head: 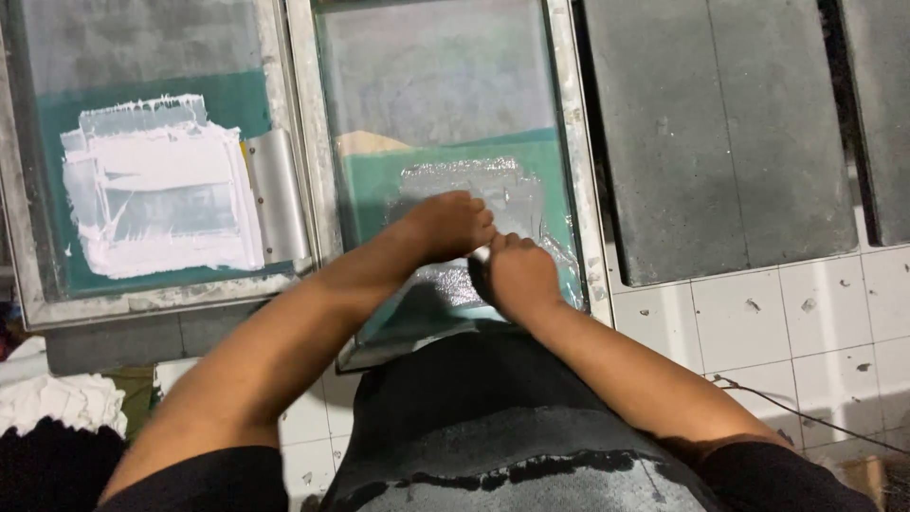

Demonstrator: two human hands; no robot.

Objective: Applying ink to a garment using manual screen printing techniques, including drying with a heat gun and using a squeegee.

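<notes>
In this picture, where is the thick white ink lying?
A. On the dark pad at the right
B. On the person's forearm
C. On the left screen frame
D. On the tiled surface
C: the white ink covers the mesh of the left screen frame, while both hands, left hand and right hand, press together on the middle screen frame.

Two printing screens lie side by side in pale metal frames. The left screen (152,161) is a rectangle with a dull grey upper mesh and teal lower field, carrying a thick square patch of white ink. The middle screen (445,142), also rectangular, is grey above and teal below, with a shiny clear smear. No packages, labels or signs show.
</notes>
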